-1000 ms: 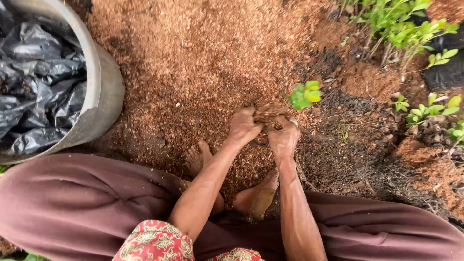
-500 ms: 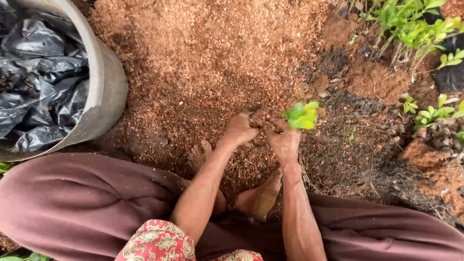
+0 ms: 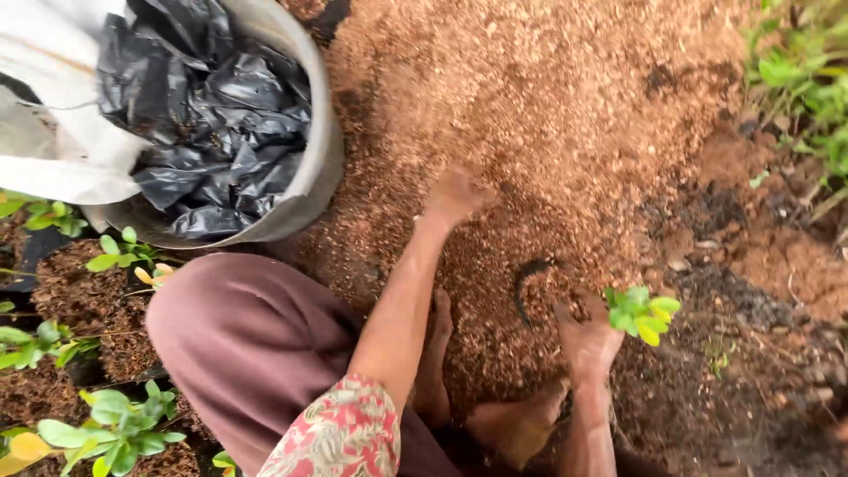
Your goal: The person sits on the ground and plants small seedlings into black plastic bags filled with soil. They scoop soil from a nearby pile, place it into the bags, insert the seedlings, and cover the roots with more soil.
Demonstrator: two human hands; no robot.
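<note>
My right hand [image 3: 587,340] is closed around a small seedling [image 3: 641,314] with bright green leaves, low over the dark soil. Just left of it a dark curved strip [image 3: 526,284] lies in the brown mulch. My left hand [image 3: 455,194] is stretched forward onto the heap of reddish-brown mulch [image 3: 565,97]. It is blurred, so I cannot tell how its fingers are set. My bare feet [image 3: 517,424] rest on the mulch between my arms.
A grey basin [image 3: 314,177] full of crumpled black plastic bags [image 3: 208,106] stands at the upper left, with white sacking [image 3: 53,132] over its side. Potted seedlings [image 3: 110,420] crowd the lower left. Green plants [image 3: 808,97] and dark soil [image 3: 733,380] are on the right.
My hands have parted. The left one reached forward onto the mulch heap, and the right one drew back with the seedling. The view has swung left, showing more of the basin and the potted seedlings.
</note>
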